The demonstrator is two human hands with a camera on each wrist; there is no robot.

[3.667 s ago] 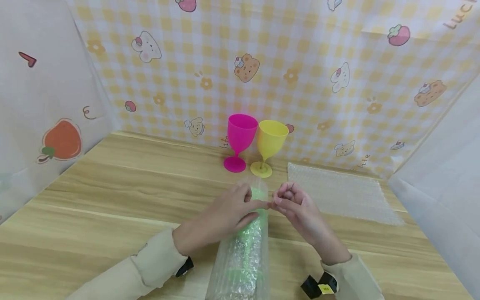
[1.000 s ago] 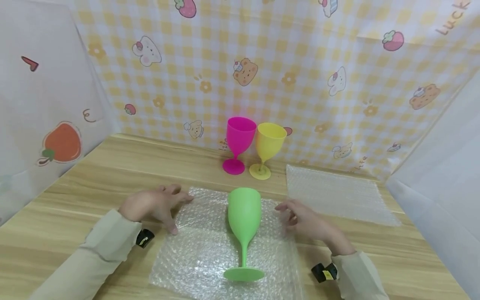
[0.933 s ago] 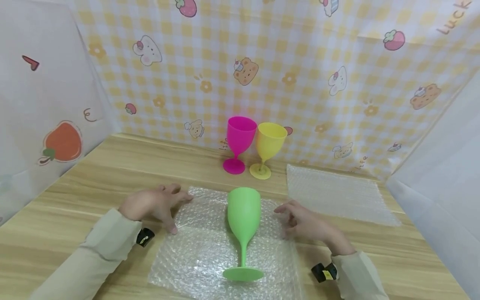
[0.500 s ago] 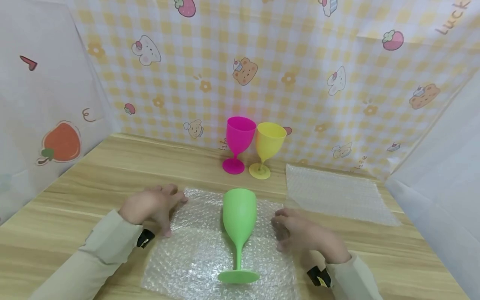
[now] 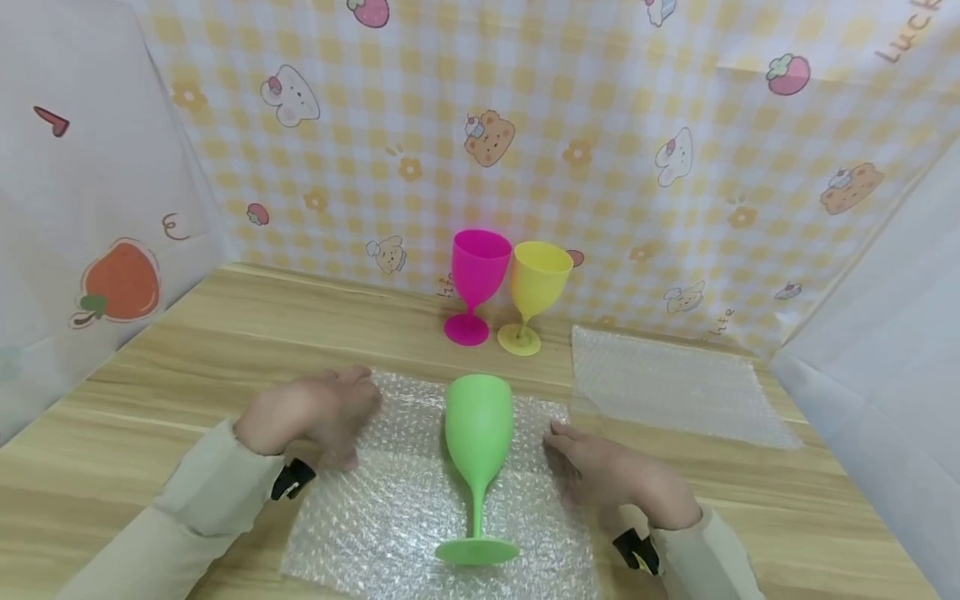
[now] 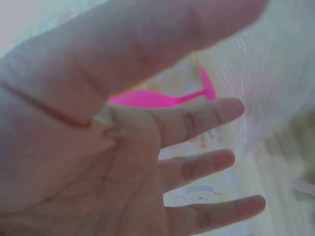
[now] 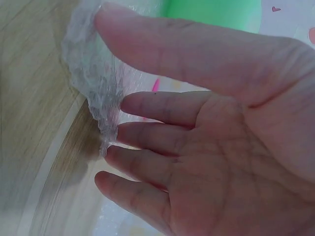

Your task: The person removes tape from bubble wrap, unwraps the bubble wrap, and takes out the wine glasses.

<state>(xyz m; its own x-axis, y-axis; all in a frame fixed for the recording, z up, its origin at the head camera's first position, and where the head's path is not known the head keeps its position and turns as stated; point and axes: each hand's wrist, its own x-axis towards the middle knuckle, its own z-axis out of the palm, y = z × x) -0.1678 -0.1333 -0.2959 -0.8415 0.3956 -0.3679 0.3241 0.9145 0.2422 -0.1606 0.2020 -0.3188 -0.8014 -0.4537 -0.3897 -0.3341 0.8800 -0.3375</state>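
From the head camera, a green goblet (image 5: 477,433) lies on its side in the middle of a sheet of bubble wrap (image 5: 390,517) on the wooden table (image 5: 187,367). The left hand (image 5: 311,410) rests on the sheet's left part, the right hand (image 5: 611,475) on its right edge, both beside the goblet without touching it. Behind stand a pink goblet (image 5: 477,279) and a yellow goblet (image 5: 536,292) (side by side), with a second sheet (image 5: 675,387) to the right.

Left wrist view: fingers (image 6: 202,118) straight and spread, holding nothing; the pink goblet (image 6: 162,97) shows behind.

Right wrist view: fingers (image 7: 162,110) extended against the crumpled wrap edge (image 7: 96,83).
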